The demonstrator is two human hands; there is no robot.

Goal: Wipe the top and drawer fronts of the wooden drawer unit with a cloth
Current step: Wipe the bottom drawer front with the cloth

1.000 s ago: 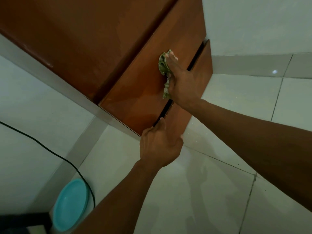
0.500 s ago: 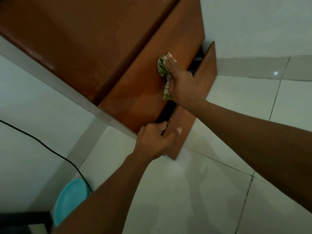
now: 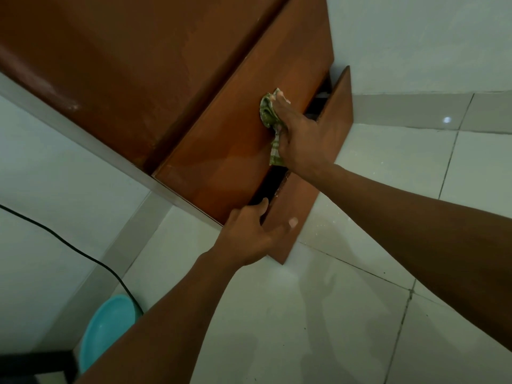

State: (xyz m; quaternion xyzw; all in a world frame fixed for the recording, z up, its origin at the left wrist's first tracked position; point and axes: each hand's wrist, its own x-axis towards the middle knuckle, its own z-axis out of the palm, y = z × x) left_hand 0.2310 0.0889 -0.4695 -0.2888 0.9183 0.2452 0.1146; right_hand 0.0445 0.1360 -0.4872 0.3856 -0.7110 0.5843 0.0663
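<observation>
Right, the view looks down over the wooden drawer unit [image 3: 124,65], its brown top filling the upper left, and both hands are on its front. The right hand [image 3: 302,137] reaches in from the right with its fingers stretched out straight over the green cloth [image 3: 268,112], pressing the bunched wad flat against the upper drawer front [image 3: 221,151]; the thumb is hidden behind the wad. A checked tail of the cloth hangs out from under the palm, down towards the dark gap below. That gap is there because the lower drawer [image 3: 318,189] stands ajar, its front panel tilted away from the unit, with a dark slot between it and the drawer above. The left hand [image 3: 249,236] comes up from the bottom of the view and grips the near end of that lower drawer, fingers curled over its top edge into the slot and the thumb laid on the outer face. Beneath it all lies the pale tiled floor [image 3: 346,314], with a pale wall [image 3: 415,37] behind the unit. Off to the lower left, a teal bowl [image 3: 106,328] sits on the floor, and a black cable [image 3: 69,245] runs down across the wall to its rim
</observation>
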